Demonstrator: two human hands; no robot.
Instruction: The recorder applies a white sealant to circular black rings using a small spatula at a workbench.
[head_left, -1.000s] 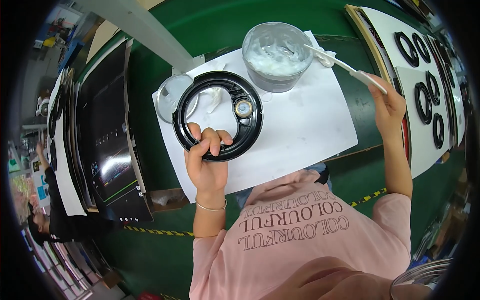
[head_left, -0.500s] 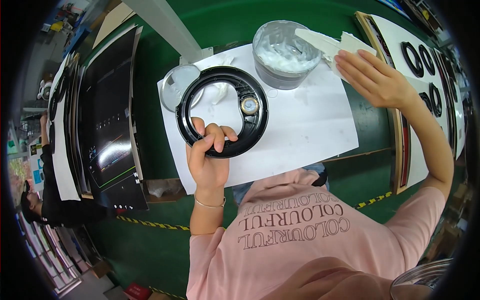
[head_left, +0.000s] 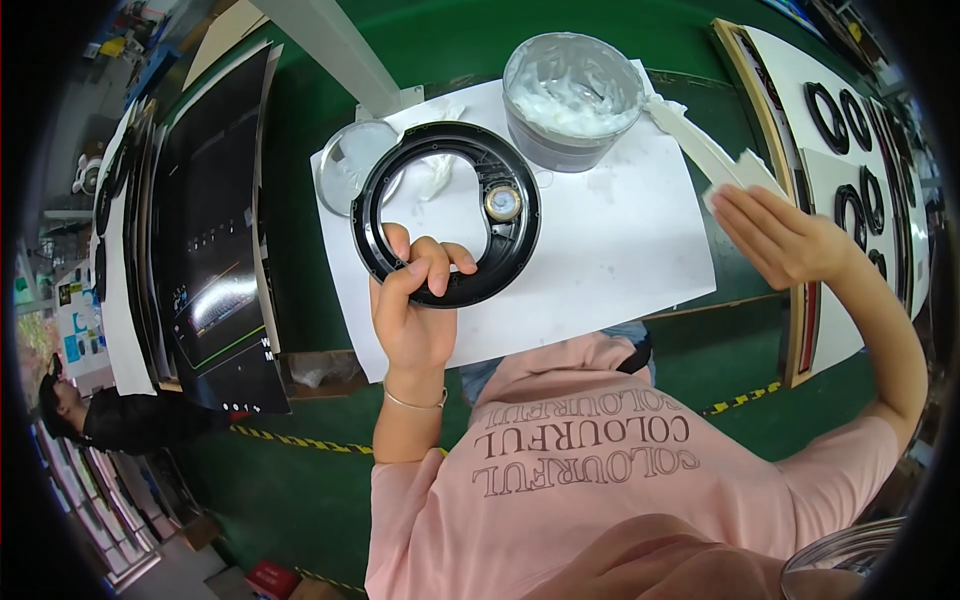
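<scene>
My left hand (head_left: 415, 325) grips the lower rim of a black ring-shaped plastic housing (head_left: 518, 255), thumb and fingers wrapped round it above the white sheet. Inside the housing's right part sits a round brass-coloured fitting (head_left: 502, 204) with pale paste in its middle. Off to the right, my right hand (head_left: 785, 240) is closed on a flat white spatula-like strip (head_left: 700, 145). Pale paste clings to the strip's far end, just right of a grey tub (head_left: 560, 148). Whitish grease (head_left: 585, 95) smears the tub's inner wall and fills its bottom.
A round translucent lid (head_left: 345, 172) and a crumpled white tissue (head_left: 436, 178) lie on the white sheet (head_left: 620, 250). A grey post (head_left: 335, 45) rises behind. Black panels (head_left: 215, 240) stand at left; a white board with black rings (head_left: 825, 118) stands at right. Another person (head_left: 120, 420) is far left.
My right hand has moved right and nearer to me, taking the strip's tip from over the tub's rim to beside it. My left hand and the housing have barely shifted.
</scene>
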